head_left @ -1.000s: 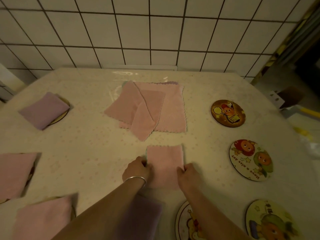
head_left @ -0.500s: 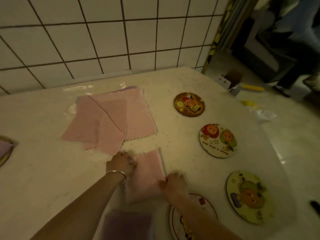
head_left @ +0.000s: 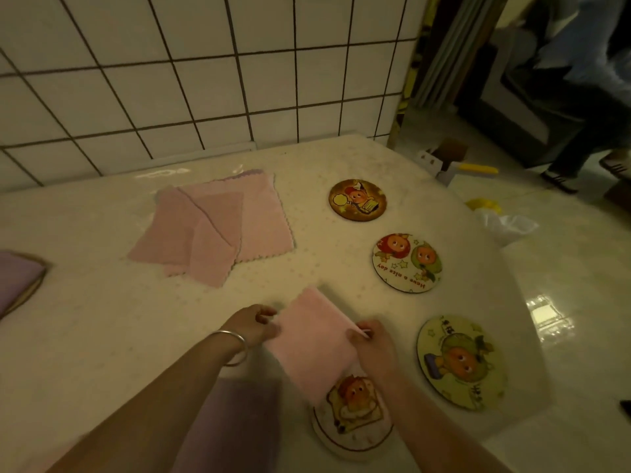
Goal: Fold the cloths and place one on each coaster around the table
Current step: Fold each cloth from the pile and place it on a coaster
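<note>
Pinching opposite edges, the left hand (head_left: pixel 254 324) and right hand (head_left: pixel 374 348) hold the folded pink cloth (head_left: pixel 312 346), its near corner overlapping the near coaster (head_left: pixel 351 426) at the table's (head_left: pixel 102 329) front. Three bare coasters (head_left: pixel 406 262) line the right side. Unfolded pink cloths (head_left: pixel 211 230) lie heaped farther back.

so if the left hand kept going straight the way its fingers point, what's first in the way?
The folded pink cloth it already pinches; beyond that, the right hand on the cloth's other edge. The left hand points rightward across the table; depth is unclear.
</note>
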